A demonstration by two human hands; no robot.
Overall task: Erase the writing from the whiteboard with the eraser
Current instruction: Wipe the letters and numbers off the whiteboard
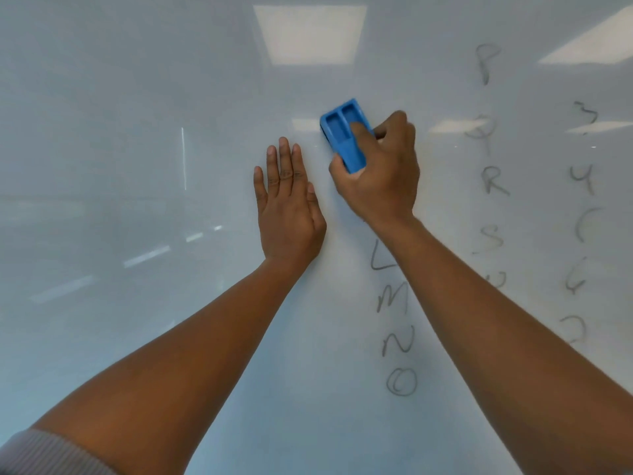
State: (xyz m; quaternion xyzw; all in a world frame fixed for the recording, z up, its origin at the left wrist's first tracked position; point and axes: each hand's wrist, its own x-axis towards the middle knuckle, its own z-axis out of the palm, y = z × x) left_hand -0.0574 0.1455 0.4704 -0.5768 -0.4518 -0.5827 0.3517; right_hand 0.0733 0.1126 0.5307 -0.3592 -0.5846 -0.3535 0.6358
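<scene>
A glossy whiteboard (137, 166) fills the view. My right hand (380, 180) grips a blue plastic eraser (342, 132) and presses it flat on the board, just above centre. My left hand (287, 207) lies flat on the board beside it, fingers together, holding nothing. Grey handwritten letters L, M, N, O (394, 334) run down a column below my right hand, partly hidden by my forearm. A second column with P, Q, R, S (489, 149) stands to the right. A third column of digits (582, 200) runs near the right edge.
The board's left half shows no writing, only reflections of ceiling light panels (308, 32). A thin bright vertical streak (184, 159) appears left of my left hand. No board edge or tray is in view.
</scene>
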